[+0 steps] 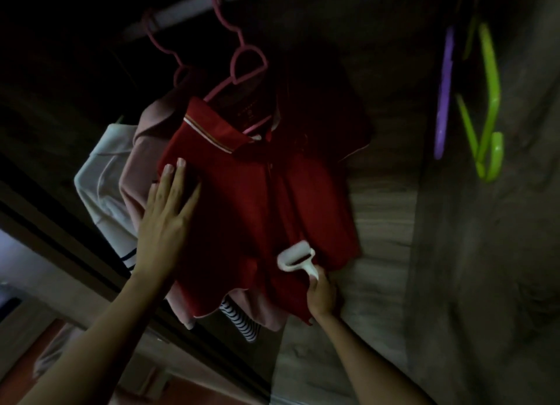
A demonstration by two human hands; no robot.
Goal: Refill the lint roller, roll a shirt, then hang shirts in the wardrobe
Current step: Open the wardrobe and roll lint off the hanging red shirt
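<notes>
The right hand (321,295) grips the handle of the lint roller (297,256), fingers curled round it, with the white roll lying against the lower front of the red shirt (257,198). The left hand (168,210) lies flat on the shirt's left side, fingers straight and lightly spread, pressing the cloth. The shirt hangs on a pink hanger (242,68) from the rail (188,7), in front of a pink garment (139,168) and a white one (103,174). Farther right, a green hanger (489,101) and a purple one (444,92) hang bare.

The risk, judging from this, is that the hanging shirt swings or bunches under the roller, so the sheet skips; a hard downward stroke could drag the collar off the hanger. The dim light may also hide missed lint.
</notes>
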